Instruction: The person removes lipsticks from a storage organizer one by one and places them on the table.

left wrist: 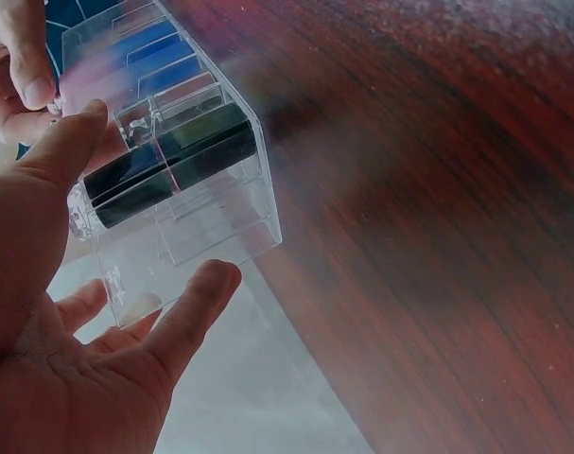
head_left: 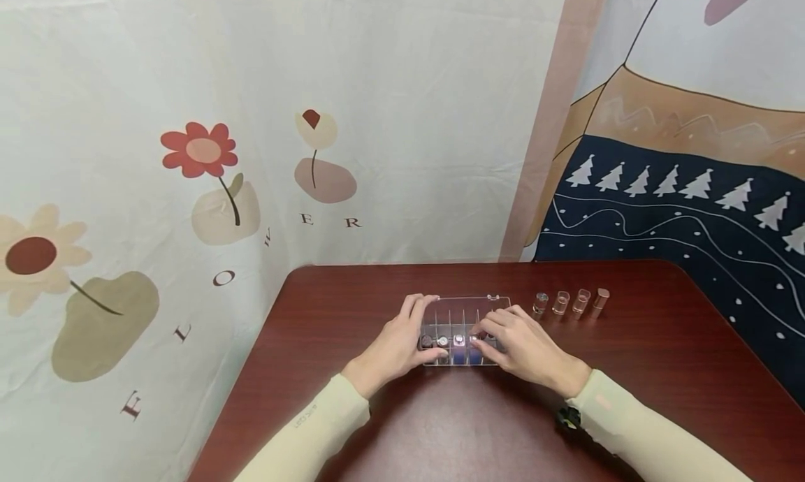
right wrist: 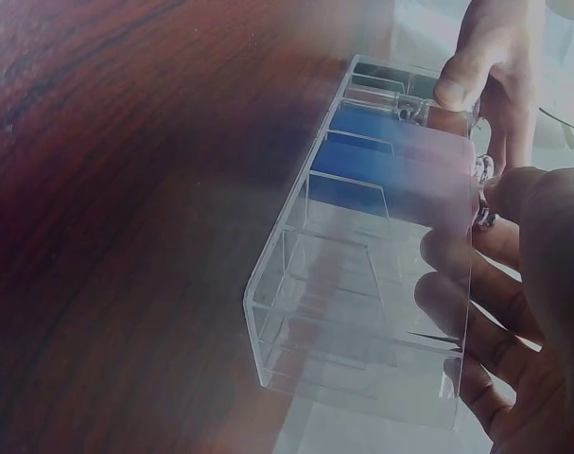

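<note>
Table: a reddish-brown table (head_left: 402, 426) stands against pale hangings (head_left: 409, 119) printed with flowers.
Box: a clear divided box (head_left: 454, 311) is on the table in front of the person, beyond both wrists and between the two hands. Its long axis runs left to right, across the line of the forearms.
Left hand: the left hand (head_left: 393, 339) grips the left end of the box, thumb along the near side, fingers reaching round toward the far corner.
Right hand: the right hand (head_left: 525, 342) comes in from the right, its thumb and a finger pinching the silvery top of the rightmost blue tube (right wrist: 348, 178).
Tubes in the box: four show side by side, upright, in the near row. Two dark tubes (left wrist: 173, 165) are at the left, by the left thumb; two blue-and-pink ones follow toward the right.
Nearer hand: the right hand is at the blue pair, while the left is beside the dark pair.
Loose tubes: four loose tubes (head_left: 581, 303) stand in a row on the table, right of the box and beyond the right hand, which is much the nearer to them.
Unsure: fingertips cover the pinched top, and the wrist views are hazy, so whether that tube sits fully down cannot be told.
</note>
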Tool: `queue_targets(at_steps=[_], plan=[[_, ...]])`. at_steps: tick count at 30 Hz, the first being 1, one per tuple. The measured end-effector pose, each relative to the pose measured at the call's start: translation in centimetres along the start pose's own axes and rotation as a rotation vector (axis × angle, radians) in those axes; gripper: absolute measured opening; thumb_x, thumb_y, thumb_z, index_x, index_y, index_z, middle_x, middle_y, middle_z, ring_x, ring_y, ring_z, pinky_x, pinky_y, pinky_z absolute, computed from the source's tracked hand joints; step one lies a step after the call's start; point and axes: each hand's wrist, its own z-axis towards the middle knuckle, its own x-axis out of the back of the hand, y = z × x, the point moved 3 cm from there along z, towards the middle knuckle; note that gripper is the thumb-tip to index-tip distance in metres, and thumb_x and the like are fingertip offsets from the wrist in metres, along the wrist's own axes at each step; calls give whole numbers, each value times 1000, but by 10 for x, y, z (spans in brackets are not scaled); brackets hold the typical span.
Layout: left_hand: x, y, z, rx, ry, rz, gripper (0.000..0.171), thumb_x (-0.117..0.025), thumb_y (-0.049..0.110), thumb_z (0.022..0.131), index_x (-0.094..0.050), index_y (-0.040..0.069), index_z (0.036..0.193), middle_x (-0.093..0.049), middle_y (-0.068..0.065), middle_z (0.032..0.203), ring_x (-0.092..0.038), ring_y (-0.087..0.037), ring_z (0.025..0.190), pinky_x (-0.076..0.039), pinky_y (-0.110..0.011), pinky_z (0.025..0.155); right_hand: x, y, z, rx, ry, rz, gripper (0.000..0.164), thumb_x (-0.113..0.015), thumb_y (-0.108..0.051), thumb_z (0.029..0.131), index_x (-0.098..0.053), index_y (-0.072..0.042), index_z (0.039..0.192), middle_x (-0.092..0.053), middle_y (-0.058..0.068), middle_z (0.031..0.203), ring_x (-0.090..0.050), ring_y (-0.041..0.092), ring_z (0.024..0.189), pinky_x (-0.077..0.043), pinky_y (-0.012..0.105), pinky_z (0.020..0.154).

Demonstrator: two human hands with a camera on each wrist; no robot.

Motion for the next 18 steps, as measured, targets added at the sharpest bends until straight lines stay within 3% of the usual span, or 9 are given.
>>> queue_targets(at_steps=[13, 18], plan=[[-1, 0, -1, -13, 16, 17, 99, -98, 38, 98, -39, 10, 174, -49, -17, 164, -72, -25, 83, -71, -47, 92, 3, 0, 1, 14, 22, -3, 19, -96, -26, 95, -85, -20, 109, -82, -8, 100, -77, 14, 99, -57, 40, 92], [-2, -3, -3, -55, 44, -14, 98, -95, 41, 100, -38, 12, 175, -49, -19, 163, -73, -28, 84, -71, -52, 91, 7, -1, 3, 17, 38, 1, 20, -96, -25, 94, -85, -19, 109, -82, -7, 100, -77, 15, 99, -58, 41, 92]])
